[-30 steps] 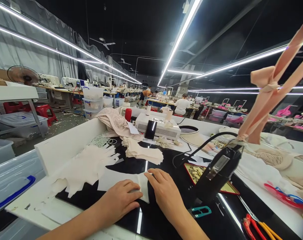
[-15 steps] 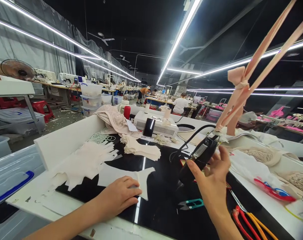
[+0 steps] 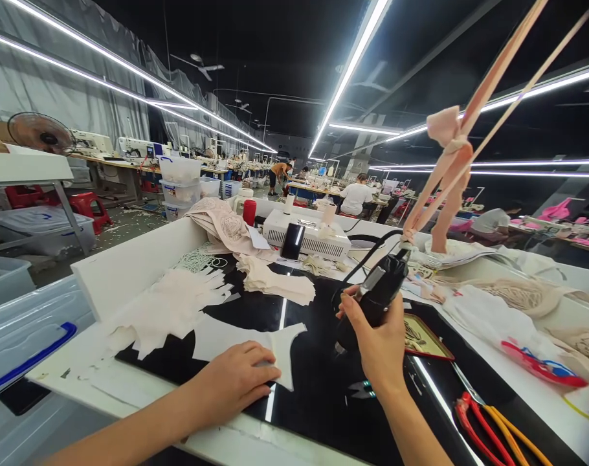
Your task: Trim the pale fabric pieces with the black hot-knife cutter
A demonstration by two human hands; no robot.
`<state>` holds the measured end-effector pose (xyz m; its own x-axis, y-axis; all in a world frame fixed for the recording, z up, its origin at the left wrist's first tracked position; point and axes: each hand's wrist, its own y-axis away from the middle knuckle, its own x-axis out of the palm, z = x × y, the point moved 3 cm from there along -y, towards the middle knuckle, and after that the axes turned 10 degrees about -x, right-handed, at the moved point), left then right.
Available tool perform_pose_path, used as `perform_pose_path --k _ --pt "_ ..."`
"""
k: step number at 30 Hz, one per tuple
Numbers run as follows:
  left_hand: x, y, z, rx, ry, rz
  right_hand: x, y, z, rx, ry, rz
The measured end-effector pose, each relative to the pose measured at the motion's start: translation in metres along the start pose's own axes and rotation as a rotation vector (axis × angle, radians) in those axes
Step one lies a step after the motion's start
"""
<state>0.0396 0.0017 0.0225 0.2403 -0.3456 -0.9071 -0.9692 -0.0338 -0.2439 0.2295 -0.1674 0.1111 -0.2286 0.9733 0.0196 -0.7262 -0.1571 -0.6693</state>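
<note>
A white cut fabric piece [image 3: 226, 340] lies on the black board [image 3: 314, 414]. My left hand [image 3: 243, 378] rests on its right part, fingers lying flat and pressing it down. Something small and greyish shows under the fingertips, too hidden to name. My right hand [image 3: 379, 343] is wrapped round a black hand-held power tool [image 3: 384, 285], which has a cable and hangs from knotted pink elastic straps [image 3: 450, 155]. The tool's lower end is just above the board, right of the fabric piece. Thread snips [image 3: 362, 389] lie partly hidden behind my right wrist.
Stacked fabric pieces [image 3: 168, 307] lie at the left, with another pile [image 3: 277, 285] behind. A tin tray [image 3: 428, 336] and red-and-orange-handled scissors [image 3: 483, 414] sit at the right. A white vented box [image 3: 307, 236] and a phone [image 3: 292, 241] stand at the back. People work farther off.
My right hand has closed round the tool and brought it left and slightly down, uncovering the tin tray. The straps swing left with it. My left hand stays on the fabric piece.
</note>
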Motion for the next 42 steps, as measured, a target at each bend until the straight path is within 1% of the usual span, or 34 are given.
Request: perform_pose_path --k 5,10,15,17,20,24,26,28,32,34,37,42 --pt "-0.003 -0.002 -0.002 0.053 -0.016 -0.042 0.003 0.018 0.01 -0.056 -0.146 0.014" --pt "-0.004 -0.002 -0.011 0.122 -0.058 -0.098 0.007 0.039 0.014 0.006 -0.325 0.028" --pt "0.003 -0.01 -0.017 0.213 -0.114 -0.125 0.014 0.052 0.02 0.02 -0.43 0.056" --pt "0.006 -0.015 -0.02 0.266 -0.152 -0.122 0.017 0.054 0.021 0.015 -0.453 0.054" --pt "0.009 -0.021 -0.023 0.333 -0.229 -0.087 0.021 0.055 0.022 0.019 -0.475 0.053" --pt "0.013 -0.025 -0.026 0.345 -0.305 -0.058 0.024 0.058 0.019 0.037 -0.487 0.055" --pt "0.015 -0.025 -0.026 0.319 -0.297 -0.046 0.025 0.059 0.018 0.04 -0.486 0.057" --pt "0.015 -0.025 -0.026 0.249 -0.236 -0.038 0.026 0.06 0.018 0.037 -0.488 0.064" --pt "0.013 -0.027 -0.023 0.039 0.018 -0.028 0.029 0.061 0.018 0.032 -0.512 0.051" --pt "0.012 -0.028 -0.021 -0.026 0.128 -0.031 0.031 0.06 0.018 0.026 -0.517 0.03" --pt "0.012 -0.028 -0.02 -0.056 0.21 -0.037 0.033 0.059 0.017 0.015 -0.502 0.011" --pt "0.012 -0.027 -0.019 -0.066 0.278 -0.029 0.035 0.058 0.015 0.014 -0.49 0.004"
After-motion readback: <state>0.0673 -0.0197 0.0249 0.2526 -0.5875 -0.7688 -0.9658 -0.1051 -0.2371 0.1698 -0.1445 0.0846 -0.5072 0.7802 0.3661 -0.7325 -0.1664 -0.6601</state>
